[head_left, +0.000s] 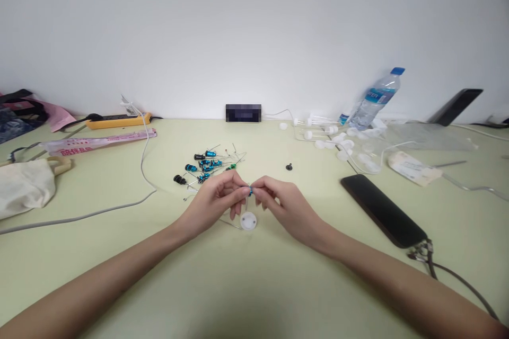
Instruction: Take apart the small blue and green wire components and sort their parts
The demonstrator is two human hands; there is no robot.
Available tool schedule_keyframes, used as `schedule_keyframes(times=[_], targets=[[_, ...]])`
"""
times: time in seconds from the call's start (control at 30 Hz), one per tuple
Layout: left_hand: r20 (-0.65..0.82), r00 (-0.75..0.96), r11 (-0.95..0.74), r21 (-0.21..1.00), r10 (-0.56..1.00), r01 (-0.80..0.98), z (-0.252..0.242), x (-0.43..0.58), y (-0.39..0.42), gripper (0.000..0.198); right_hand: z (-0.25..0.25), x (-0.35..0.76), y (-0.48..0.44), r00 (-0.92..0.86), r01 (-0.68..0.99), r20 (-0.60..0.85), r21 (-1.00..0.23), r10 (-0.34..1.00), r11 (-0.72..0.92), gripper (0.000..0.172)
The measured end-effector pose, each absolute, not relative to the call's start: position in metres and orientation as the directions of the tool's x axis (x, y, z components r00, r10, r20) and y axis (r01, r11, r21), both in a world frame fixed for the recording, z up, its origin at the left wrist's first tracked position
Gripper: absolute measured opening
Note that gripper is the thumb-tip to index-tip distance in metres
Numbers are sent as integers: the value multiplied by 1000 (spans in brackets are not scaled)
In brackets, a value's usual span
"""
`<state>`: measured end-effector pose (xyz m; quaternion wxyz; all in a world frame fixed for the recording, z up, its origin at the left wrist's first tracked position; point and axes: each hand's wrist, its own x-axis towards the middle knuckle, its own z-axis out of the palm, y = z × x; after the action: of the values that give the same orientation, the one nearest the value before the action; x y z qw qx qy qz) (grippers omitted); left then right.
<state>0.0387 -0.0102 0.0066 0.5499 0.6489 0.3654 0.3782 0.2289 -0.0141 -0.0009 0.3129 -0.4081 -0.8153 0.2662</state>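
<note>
My left hand (pixel 217 198) and my right hand (pixel 280 204) meet over the middle of the pale green table (pixel 254 286). Both pinch one small blue electronic part with wire legs (pixel 249 189) between their fingertips. Just below the hands lies a small white round cap (pixel 248 220). A thin wire leg (pixel 230 222) lies on the table under my left hand. Behind my left hand sits a pile of several blue and black parts with wire legs (pixel 204 163).
A black phone (pixel 382 209) with a strap lies at the right. A tilted water bottle (pixel 376 98), white caps (pixel 345 145) and small tubes stand at the back right. A small black knob (pixel 289 167), a grey cable (pixel 145 169), a yellow power strip (pixel 119 121) and a cloth bag (pixel 24 185) lie around.
</note>
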Motion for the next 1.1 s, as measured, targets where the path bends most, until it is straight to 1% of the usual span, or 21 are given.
schedule_keyframes(times=[0.03, 0.07, 0.1, 0.13, 0.17, 0.2, 0.27, 0.33, 0.4, 0.43, 0.5, 0.6, 0.63, 0.67, 0.7, 0.77, 0.8, 0.83, 0.93, 1.0, 1.1], targets=[[66, 438, -85, 996, 896, 24, 8, 39, -10, 20, -2, 229, -15, -495, 571, 412, -510, 765, 644, 22], [29, 433, -27, 1000, 901, -10, 9, 40, -10, 20, -4, 230, -15, -540, 616, 516, -296, 665, 730, 19], [-20, 432, 42, 998, 902, -41, 10, 41, -10, 22, -6, 231, -14, -597, 630, 589, -76, 545, 773, 18], [-73, 437, 114, 991, 896, -67, 10, 41, -9, 23, -7, 232, -14, -653, 619, 627, 118, 425, 776, 16], [-125, 447, 183, 979, 886, -90, 10, 42, -9, 25, -8, 234, -13, -699, 595, 638, 270, 322, 757, 15], [-170, 461, 244, 964, 871, -106, 9, 42, -10, 27, -8, 235, -12, -732, 571, 636, 377, 244, 729, 13], [-237, 488, 334, 935, 840, -122, 8, 41, -11, 32, -7, 238, -11, -773, 522, 620, 500, 136, 691, 10], [-273, 507, 376, 920, 817, -112, 7, 41, -13, 34, -5, 240, -10, -785, 489, 616, 542, 74, 684, 9], [-270, 524, 362, 929, 808, -79, 7, 40, -14, 35, -4, 240, -8, -780, 476, 622, 526, 62, 705, 9], [-248, 534, 327, 943, 808, -58, 8, 39, -15, 36, -5, 241, -8, -768, 487, 634, 484, 92, 727, 9], [-165, 541, 199, 980, 825, -4, 9, 39, -15, 38, -8, 240, -6, -724, 541, 658, 357, 205, 762, 10], [3, 473, -68, 990, 881, 121, 9, 39, -15, 21, -13, 239, -3, -626, 631, 670, 135, 399, 764, 12], [56, 435, -142, 975, 899, 168, 8, 39, -15, 23, -14, 238, -3, -603, 642, 661, 69, 447, 764, 12], [99, 407, -199, 957, 908, 211, 8, 39, -14, 27, -14, 238, -3, -589, 641, 646, 9, 485, 768, 12], [129, 392, -238, 940, 911, 243, 8, 38, -14, 26, -14, 237, -3, -580, 633, 629, -52, 518, 772, 12], [139, 403, -259, 929, 905, 263, 9, 38, -13, 13, -13, 236, -4, -570, 621, 609, -121, 552, 774, 12], [118, 423, -241, 937, 898, 252, 10, 38, -13, 12, -12, 237, -4, -566, 622, 612, -123, 553, 773, 13], [82, 450, -205, 951, 889, 231, 11, 37, -12, 16, -11, 237, -5, -561, 629, 617, -117, 552, 769, 13], [-87, 539, 15, 991, 838, 136, 14, 38, -12, 34, -9, 239, -6, -581, 634, 664, 6, 471, 773, 17], [-238, 573, 234, 969, 784, 83, 14, 39, -13, 41, -9, 241, -7, -626, 592, 694, 125, 356, 796, 17], [-421, 585, 501, 865, 693, 29, 12, 39, -16, 42, -8, 242, -7, -685, 507, 716, 334, 137, 794, 11]])
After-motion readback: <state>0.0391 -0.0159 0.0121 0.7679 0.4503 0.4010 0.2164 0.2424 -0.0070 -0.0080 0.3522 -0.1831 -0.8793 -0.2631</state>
